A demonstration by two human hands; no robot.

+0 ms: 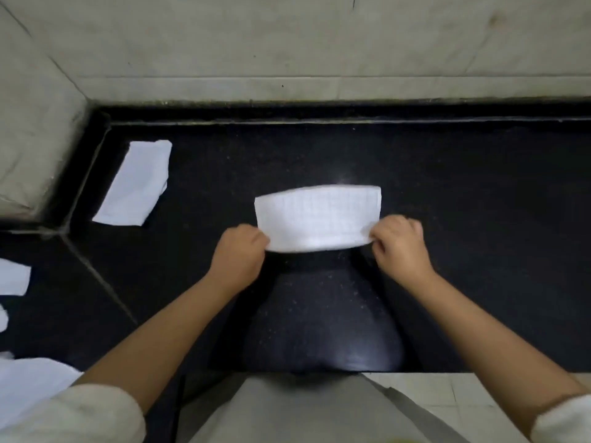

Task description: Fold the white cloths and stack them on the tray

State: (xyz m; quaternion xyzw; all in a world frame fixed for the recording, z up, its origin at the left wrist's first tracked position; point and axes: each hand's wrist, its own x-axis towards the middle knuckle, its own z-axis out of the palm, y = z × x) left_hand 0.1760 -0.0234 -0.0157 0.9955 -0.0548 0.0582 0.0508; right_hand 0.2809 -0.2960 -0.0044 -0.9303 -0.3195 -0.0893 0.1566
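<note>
Both hands, left [238, 251] and right [399, 243], fingers pinching near corners of folded cloth [318, 215], long axis left-right

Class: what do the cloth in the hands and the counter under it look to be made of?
Held cloth: thin woven fabric, matte white; a faint grid weave shows and it bends softly. Counter: probably polished black stone; it is speckled and glossy with reflections.

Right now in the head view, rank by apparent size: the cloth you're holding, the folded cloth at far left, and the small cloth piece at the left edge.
1. Held cloth, pinched by left hand and right hand.
2. Folded cloth; close to the first, so unsure.
3. Small cloth piece, cut off by the frame.
</note>
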